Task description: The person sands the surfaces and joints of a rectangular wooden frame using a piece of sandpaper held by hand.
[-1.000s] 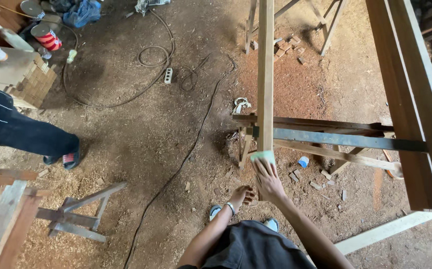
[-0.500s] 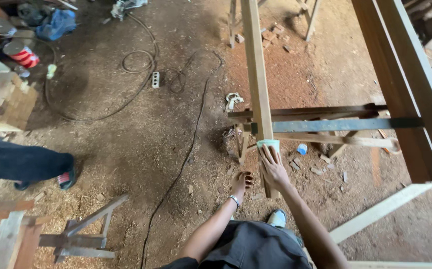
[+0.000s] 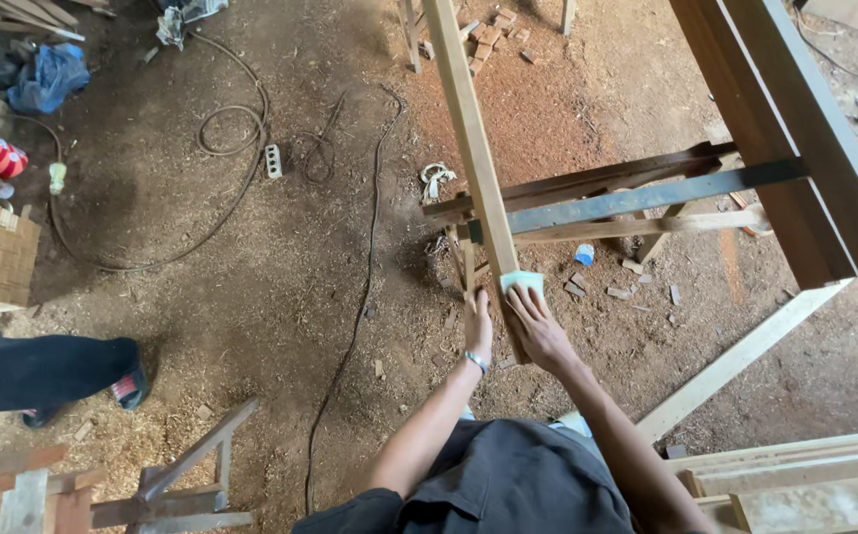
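One long wooden beam runs from far to near, resting across one trestle. One pale green sanding pad lies on its near end. My right hand presses flat on the pad, fingers extended. My left hand steadies the beam's left edge, grip narrow.

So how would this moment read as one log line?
left hand: steadies wooden beam | right hand: presses pale green sanding pad on beam | beam: on sawhorse
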